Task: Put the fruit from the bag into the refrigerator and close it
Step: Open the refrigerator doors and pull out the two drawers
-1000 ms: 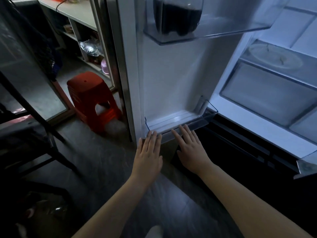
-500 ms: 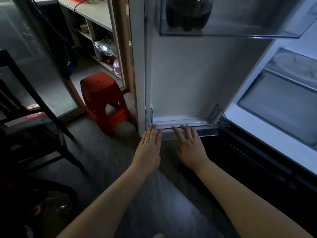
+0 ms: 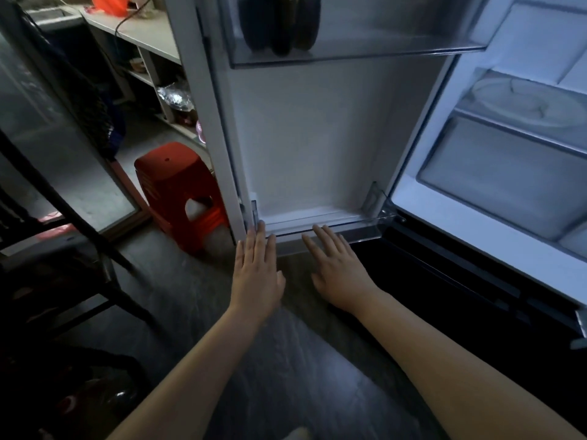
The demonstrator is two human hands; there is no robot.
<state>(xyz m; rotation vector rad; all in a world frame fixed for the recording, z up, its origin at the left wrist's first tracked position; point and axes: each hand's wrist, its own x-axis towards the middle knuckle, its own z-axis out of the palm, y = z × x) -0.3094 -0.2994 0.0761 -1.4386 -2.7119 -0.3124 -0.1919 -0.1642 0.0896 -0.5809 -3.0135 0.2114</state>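
So the refrigerator door (image 3: 305, 134) is swung open, and both hands are flat against its bottom edge. The left hand (image 3: 257, 271) and right hand (image 3: 340, 271) are spread wide, holding nothing, fingertips touching the clear lower door bin (image 3: 359, 228), which looks empty. The upper door bin (image 3: 397, 42) has dark bottles (image 3: 279, 23) in it. Inside the fridge there's a frosted drawer (image 3: 502, 182); can't tell what's in it. A red stool (image 3: 178, 192) sits left of the door.
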